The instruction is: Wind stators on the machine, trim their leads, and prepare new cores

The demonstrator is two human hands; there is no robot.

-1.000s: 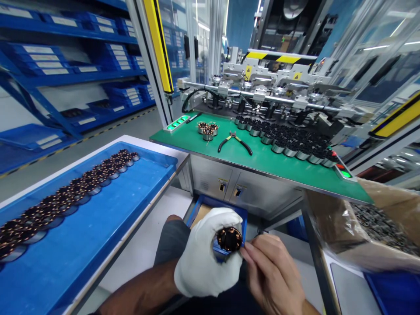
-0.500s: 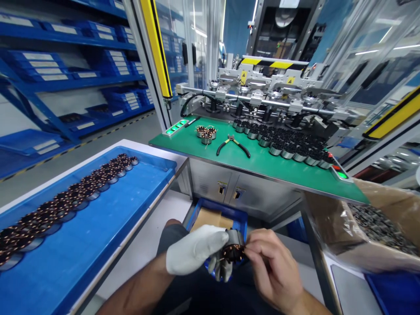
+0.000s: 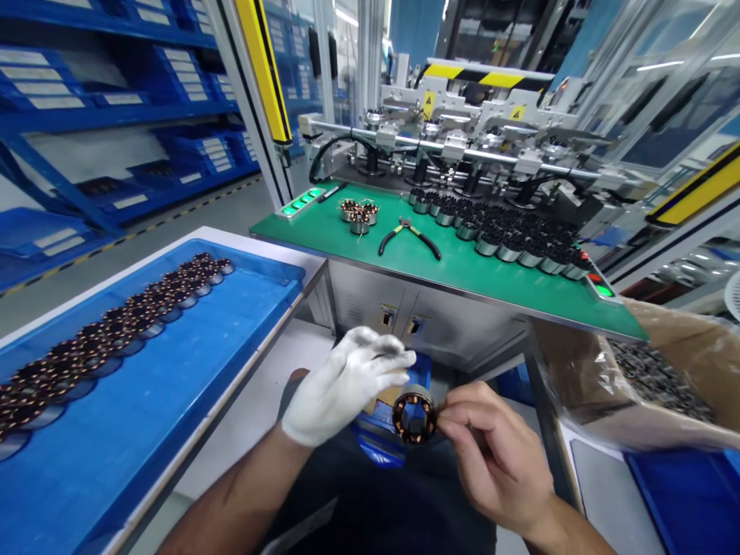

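A wound motor stator (image 3: 415, 417), a ring with copper coils around its open centre, hangs in front of my lap. The bare fingertips of my right hand (image 3: 494, 451) pinch it, or a wire at its right edge; the exact contact is hidden. My left hand (image 3: 352, 381), in a white glove, is apart from the stator, just above and left of it. Its fingers are stretched out with nothing in them. On the green bench top (image 3: 324, 235) lie pliers (image 3: 409, 236) with black and yellow handles, beside a small group of copper-wound stators (image 3: 359, 216).
A blue tray (image 3: 231, 331) on the left holds rows of wound stators (image 3: 109, 335). Black-topped stators (image 3: 509, 231) stand in rows before the winding machine (image 3: 451, 139). A cardboard box (image 3: 613, 420) of small parts stands at right. Blue shelving (image 3: 116, 116) is behind left.
My left hand has let go of the stator and risen with its fingers extended. The stator has turned so its open centre faces me, staying at my right fingertips. The view has shifted slightly.
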